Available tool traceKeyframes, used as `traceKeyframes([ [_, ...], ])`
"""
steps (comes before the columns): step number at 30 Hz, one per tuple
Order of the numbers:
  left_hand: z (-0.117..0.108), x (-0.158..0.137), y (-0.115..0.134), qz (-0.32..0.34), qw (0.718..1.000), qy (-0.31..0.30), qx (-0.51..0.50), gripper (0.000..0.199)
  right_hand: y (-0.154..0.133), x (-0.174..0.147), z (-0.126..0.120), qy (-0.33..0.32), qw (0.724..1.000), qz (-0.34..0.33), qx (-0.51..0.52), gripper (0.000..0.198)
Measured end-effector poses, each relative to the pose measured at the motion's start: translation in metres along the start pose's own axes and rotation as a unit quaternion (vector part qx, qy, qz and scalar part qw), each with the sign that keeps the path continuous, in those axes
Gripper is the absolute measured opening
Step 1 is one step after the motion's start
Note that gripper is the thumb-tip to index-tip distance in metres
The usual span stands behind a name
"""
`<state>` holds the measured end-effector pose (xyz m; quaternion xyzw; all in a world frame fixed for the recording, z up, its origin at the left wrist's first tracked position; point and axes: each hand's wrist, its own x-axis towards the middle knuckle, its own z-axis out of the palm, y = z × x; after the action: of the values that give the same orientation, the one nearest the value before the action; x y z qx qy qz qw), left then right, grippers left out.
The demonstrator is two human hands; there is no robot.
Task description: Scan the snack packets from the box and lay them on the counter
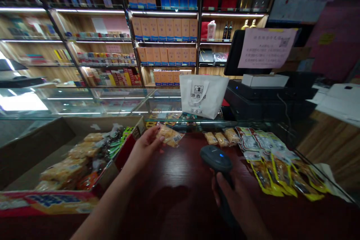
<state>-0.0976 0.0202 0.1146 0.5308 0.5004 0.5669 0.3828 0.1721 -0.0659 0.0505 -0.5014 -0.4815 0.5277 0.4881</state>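
Note:
In my left hand (150, 139) is a clear-wrapped pastry pack (170, 135) with a barcode label, pinched by its left end above the dark red counter (174, 168). My right hand (229, 191) grips the handle of a dark barcode scanner (216, 157), whose blue light is lit. The scanner head points toward the counter's far side. Beyond it lie several similar wrapped pastries (222, 137) in a row. To their right, several clear and yellow snack pouches (277, 165) are spread out overlapping.
An open cardboard box (123, 161) with wrapped pastries and green packets stands at left. A white tote bag (204, 97) sits on the glass display case (112, 101). A monitor (234, 52) with a pink notice stands at right, before stocked shelves (165, 37).

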Motion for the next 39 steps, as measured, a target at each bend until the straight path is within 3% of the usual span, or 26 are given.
traceKeyframes([
  [4, 0.027, -0.001, -0.031, -0.007, 0.999, 0.039, -0.023, 0.058, -0.006, 0.002, 0.004, 0.020, 0.999, -0.041, -0.023, 0.055],
  [8, 0.043, -0.009, -0.043, -0.001, 0.997, 0.060, -0.041, 0.058, -0.002, 0.001, 0.005, 0.008, 0.997, -0.066, -0.048, 0.049],
  [17, 0.054, -0.013, -0.044, -0.013, 0.996, 0.060, -0.067, 0.055, -0.001, -0.003, 0.006, -0.023, 0.994, -0.069, -0.080, 0.043],
  [39, 0.074, -0.007, -0.047, -0.018, 0.995, 0.036, -0.096, 0.054, 0.005, 0.002, -0.007, -0.010, 0.993, -0.071, -0.093, 0.049],
])
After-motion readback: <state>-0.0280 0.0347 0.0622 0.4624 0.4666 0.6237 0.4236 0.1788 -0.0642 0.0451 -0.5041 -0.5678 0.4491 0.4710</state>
